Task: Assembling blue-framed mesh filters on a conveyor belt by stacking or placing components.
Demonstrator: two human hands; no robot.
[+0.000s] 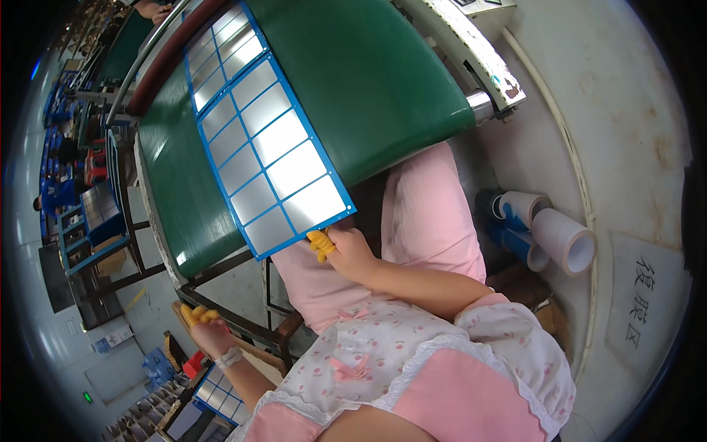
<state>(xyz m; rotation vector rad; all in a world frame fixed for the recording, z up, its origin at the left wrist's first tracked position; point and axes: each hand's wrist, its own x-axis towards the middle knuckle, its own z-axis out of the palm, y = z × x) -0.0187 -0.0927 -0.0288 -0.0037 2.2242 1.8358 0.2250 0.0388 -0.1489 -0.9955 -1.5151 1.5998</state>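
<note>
A long sheet of silvery panels with blue borders point(293, 153) lies across a green conveyor belt point(353, 81), its near end jutting past the belt's edge toward my lap. My right hand point(346, 253), wearing yellow finger covers, is closed on the near right corner of this sheet. Low on the left, my left hand point(211, 333) also has yellow finger covers and a pale band at the wrist. Its fingers are curled together against the end of a brown wooden edge point(254, 348); whether they hold anything is hidden.
A dark red roller point(168, 59) and a metal bar cross the belt's far left. White tubular rolls point(564, 240) lie on the right by a pale wall. More panelled sheets point(219, 394) rest below my left hand. Another person's hand point(156, 12) shows at the top.
</note>
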